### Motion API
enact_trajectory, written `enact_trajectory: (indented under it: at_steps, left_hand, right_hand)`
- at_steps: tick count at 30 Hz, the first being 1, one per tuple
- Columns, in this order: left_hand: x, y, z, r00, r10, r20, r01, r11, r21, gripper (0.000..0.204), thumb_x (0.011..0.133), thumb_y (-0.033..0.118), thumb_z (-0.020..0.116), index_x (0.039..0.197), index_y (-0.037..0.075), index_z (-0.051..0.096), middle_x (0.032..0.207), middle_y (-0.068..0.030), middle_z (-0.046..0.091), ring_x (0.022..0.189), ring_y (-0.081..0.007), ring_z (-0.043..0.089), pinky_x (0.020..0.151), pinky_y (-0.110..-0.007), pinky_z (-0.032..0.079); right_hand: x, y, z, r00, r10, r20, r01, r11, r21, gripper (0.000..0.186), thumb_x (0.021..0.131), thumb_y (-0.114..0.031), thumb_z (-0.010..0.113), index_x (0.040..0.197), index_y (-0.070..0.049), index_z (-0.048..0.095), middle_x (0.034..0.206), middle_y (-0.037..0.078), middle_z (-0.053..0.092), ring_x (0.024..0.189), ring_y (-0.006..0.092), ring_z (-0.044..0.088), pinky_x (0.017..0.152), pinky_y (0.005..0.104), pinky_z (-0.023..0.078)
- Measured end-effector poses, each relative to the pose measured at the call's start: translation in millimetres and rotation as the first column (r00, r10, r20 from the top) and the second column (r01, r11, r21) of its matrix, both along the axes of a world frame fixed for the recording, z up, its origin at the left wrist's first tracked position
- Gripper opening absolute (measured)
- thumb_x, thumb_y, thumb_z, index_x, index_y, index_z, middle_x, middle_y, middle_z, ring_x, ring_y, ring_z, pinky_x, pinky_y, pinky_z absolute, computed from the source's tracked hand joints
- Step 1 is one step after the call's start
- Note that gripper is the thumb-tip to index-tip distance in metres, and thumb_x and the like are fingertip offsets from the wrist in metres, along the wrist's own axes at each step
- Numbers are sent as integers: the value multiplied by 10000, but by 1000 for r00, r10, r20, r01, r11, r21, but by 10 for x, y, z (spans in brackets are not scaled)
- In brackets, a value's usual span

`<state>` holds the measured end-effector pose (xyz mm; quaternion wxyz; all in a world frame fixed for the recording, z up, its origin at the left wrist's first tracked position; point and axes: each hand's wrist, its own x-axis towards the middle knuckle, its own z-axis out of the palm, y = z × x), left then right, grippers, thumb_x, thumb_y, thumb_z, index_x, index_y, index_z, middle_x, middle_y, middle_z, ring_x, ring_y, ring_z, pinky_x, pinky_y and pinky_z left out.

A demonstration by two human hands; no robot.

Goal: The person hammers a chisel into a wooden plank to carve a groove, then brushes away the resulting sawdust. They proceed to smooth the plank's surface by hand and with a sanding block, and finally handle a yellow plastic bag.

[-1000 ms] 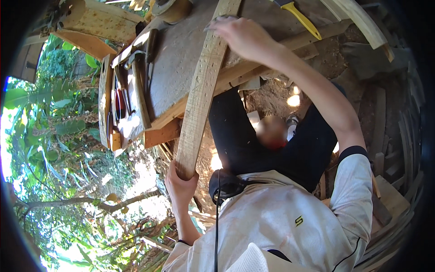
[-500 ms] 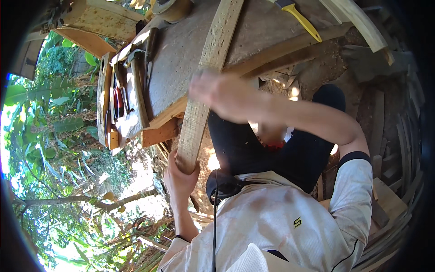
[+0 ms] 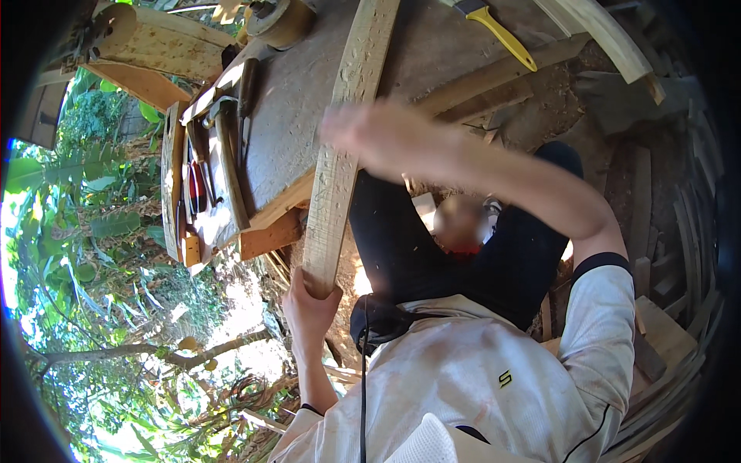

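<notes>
- The wooden board [image 3: 333,174] is in the upper middle of the frame; its long axis goes from the top edge, slightly right of centre, down and a little to the left.
- Its upper part lies over the desk [image 3: 289,116], and its lower end sticks out past the desk edge.
- The left hand [image 3: 310,312] is at this lower end; its fingers are closed around it, so the board extends upward from them.
- The right hand [image 3: 370,135] is over the middle of the visible board, and its forearm crosses from the right of the frame, at a wide angle to the long axis.
- The right hand is blurred: I cannot tell whether its fingers press the wood or pinch something.
- For the middle of the board the right hand is nearer; for the lower end, the left.
- A hammer [image 3: 228,166] and a red-handled tool [image 3: 197,187] lie at left, and a yellow-handled brush [image 3: 502,35] at the upper right, apart from both hands.
</notes>
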<state>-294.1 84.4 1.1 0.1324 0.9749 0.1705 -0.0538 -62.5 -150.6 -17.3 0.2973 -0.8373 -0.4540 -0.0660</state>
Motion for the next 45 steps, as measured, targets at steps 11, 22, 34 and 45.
enact_trajectory:
  at_steps: [11, 22, 34, 45]
  left_hand:
    - [114, -104, 2, 1000, 4, 23, -3, 998, -56, 444, 644, 232, 821, 909, -5, 555, 782, -224, 672, 721, -402, 677, 649, -478, 522]
    - [205, -182, 33, 996, -77, 54, 79, 996, -40, 561, 661, 200, 809, 1105, -50, 576, 812, -222, 674, 737, -390, 691, 685, -462, 545]
    - [-33, -94, 58, 998, 44, -35, -48, 992, -119, 648, 683, 183, 789, 1209, -117, 560, 870, -209, 647, 781, -329, 644, 725, -413, 511]
    - [-151, 84, 28, 992, -29, 122, 41, 994, -98, 378, 613, 205, 793, 802, 1, 536, 623, -177, 564, 542, -357, 576, 538, -435, 456]
  right_hand:
    - [15, -52, -184, 965, -98, 244, 71, 991, 115, 68, 904, 21, 541, 934, 37, 601, 950, 135, 628, 885, 262, 649, 745, 326, 598]
    - [94, -161, -120, 989, -116, 91, 108, 990, 87, 110, 923, -28, 543, 971, 34, 620, 981, 144, 640, 922, 258, 669, 785, 322, 607]
    - [533, -315, -190, 967, -182, 181, 195, 979, -55, 302, 905, 26, 574, 1200, 14, 638, 1139, 169, 694, 1064, 209, 686, 838, 268, 613]
    - [988, -663, 73, 879, -468, 93, 476, 849, -229, 256, 992, -52, 505, 1193, 2, 654, 989, 137, 711, 662, 134, 657, 515, 247, 532]
